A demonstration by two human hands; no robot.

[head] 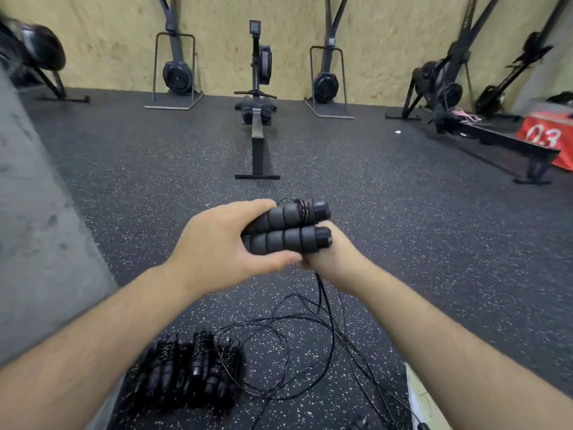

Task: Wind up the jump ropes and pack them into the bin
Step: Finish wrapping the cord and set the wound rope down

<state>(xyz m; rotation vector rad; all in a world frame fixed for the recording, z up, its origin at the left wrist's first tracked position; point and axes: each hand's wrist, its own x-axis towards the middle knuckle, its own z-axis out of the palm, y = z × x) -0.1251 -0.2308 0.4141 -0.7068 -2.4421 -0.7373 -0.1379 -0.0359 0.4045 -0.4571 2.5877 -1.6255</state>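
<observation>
Handles [285,232] of the jump rope lie paired, long axis 9 to 3 o'clock, left hand [214,243] gripping their 9 o'clock end. Right hand [336,259] sits under the 3 o'clock caps, nearer the cord [322,290] trailing toward 6; whether it grips I cannot tell.

We saw a rowing machine [257,131] on the speckled floor [161,187], 2 upright trainers, one left [176,72] and one right [326,79] of it, against the plywood wall [99,41], and a red box [548,141] marked 03.
</observation>
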